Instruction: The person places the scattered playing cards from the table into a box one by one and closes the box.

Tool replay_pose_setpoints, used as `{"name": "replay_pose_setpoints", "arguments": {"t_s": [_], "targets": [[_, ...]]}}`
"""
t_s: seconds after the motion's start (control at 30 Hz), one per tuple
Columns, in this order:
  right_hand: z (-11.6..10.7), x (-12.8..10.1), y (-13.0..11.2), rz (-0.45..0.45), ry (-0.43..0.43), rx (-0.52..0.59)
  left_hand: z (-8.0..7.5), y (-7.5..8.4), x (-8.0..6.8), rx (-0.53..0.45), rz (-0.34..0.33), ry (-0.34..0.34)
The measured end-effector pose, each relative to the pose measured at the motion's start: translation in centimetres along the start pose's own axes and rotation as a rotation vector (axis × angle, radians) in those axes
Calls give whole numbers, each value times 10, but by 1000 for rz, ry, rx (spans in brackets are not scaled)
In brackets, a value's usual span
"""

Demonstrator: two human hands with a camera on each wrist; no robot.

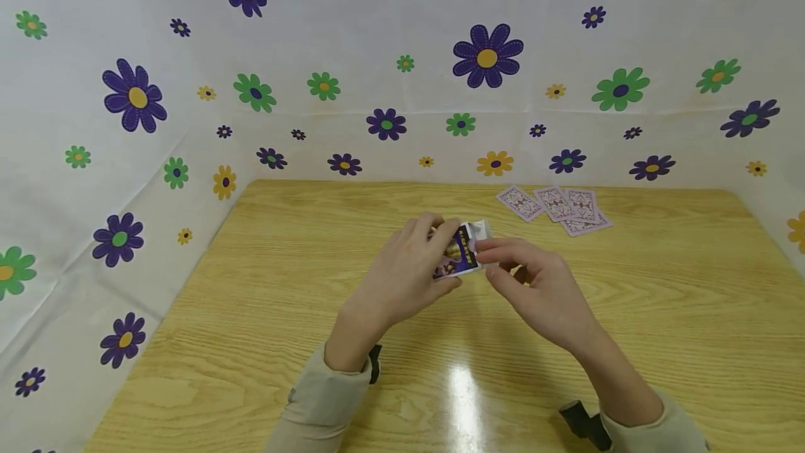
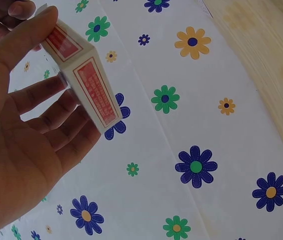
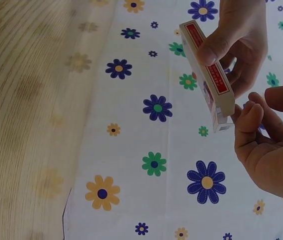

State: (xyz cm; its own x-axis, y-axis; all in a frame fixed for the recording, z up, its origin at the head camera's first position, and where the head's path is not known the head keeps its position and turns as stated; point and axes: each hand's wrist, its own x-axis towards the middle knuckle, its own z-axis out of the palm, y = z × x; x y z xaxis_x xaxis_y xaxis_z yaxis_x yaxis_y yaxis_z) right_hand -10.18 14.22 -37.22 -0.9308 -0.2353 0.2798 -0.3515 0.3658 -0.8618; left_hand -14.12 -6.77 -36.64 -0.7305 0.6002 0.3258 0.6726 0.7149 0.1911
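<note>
A small playing-card box (image 1: 451, 257) is held up over the table by my left hand (image 1: 402, 264), with the thumb along one edge and the fingers around the other side. Its purple printed face shows in the head view, and a red-and-white narrow side (image 2: 95, 92) in the left wrist view. A pale flap (image 1: 480, 229) sticks out at the box's right end. There my right hand (image 1: 541, 289) has its bent fingertips at the box end, touching or nearly touching it; the thumb stays a little apart. What is inside the box is hidden.
Several loose playing cards (image 1: 555, 205) lie back-side up near the table's far edge, some overlapping. The wood-grain table (image 1: 251, 313) meets a white flower-print cloth (image 1: 409, 33) behind and at both sides.
</note>
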Motion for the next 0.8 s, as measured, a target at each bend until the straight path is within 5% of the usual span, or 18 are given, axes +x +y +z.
{"name": "replay_pose_setpoints", "arguments": {"t_s": [0.3, 0.53, 0.8], "targets": [[-13, 2, 6, -57, 78, 3, -1, -2, -1, 7, -15, -2], [-35, 16, 24, 67, 98, -65, -4, -4, 0, 35, -13, 10], [-47, 62, 78, 264, 12, -235, -3, -7, -1, 31, -24, 1]]}}
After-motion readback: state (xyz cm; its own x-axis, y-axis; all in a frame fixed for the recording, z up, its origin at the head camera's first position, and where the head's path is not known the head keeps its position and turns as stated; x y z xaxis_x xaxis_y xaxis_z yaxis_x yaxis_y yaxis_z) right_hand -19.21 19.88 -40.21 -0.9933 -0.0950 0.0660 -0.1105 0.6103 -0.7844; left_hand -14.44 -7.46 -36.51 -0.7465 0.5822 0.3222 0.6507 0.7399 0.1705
